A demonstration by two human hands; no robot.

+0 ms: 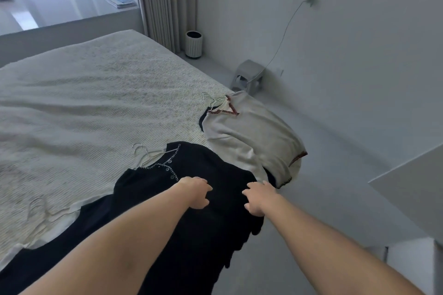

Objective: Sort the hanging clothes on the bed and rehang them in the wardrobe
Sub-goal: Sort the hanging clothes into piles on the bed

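Observation:
A black cardigan [203,163] with white stitching lies on its wire hanger [146,154] at the bed's near right edge, hem hanging over the side. My left hand [195,193] and my right hand [257,199] both lie on its black cloth, fingers bent down into it; whether they grip the fabric I cannot tell. Beyond it a pale grey top [249,134] with red stitching lies on another hanger [211,99], partly off the bed corner. More dark and white garments [69,220] on several hangers [38,208] lie at the lower left.
The bed [84,93] carries a pale woven cover. A small stool [248,76] and a cable stand by the right wall, a ribbed bin [193,44] by the curtain. A white cabinet corner [412,187] juts in at right, above grey floor.

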